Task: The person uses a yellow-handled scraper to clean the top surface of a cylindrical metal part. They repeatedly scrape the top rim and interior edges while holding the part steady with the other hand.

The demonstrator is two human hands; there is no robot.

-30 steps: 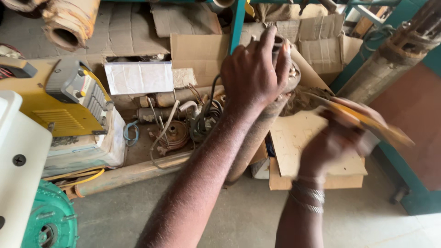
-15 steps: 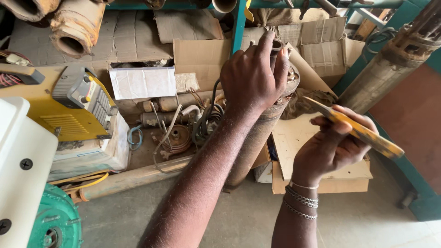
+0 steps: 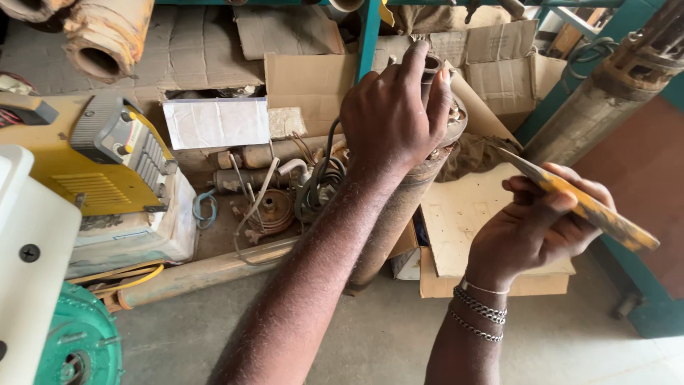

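Note:
My left hand (image 3: 392,114) grips the top end of a long rusty cylindrical pump (image 3: 395,214) that stands tilted on the floor, fingers wrapped over its dark upper fitting. My right hand (image 3: 541,224) holds a flat yellow-handled tool (image 3: 581,203) with a grey blade tip pointing up and left toward the pump's top, a short way off it. Metal bracelets circle my right wrist.
A yellow machine (image 3: 85,160) sits on a white box at left, with a green motor housing (image 3: 75,342) below. Flattened cardboard boxes (image 3: 470,214) lie behind the pump. Pipes, cables and a rusty disc (image 3: 271,210) clutter the floor. Another tall pump (image 3: 591,107) leans against teal shelving at right.
My right hand, blurred with motion a second ago, has steadied and shifted slightly right and down with the tool. My left hand stays on the pump's top.

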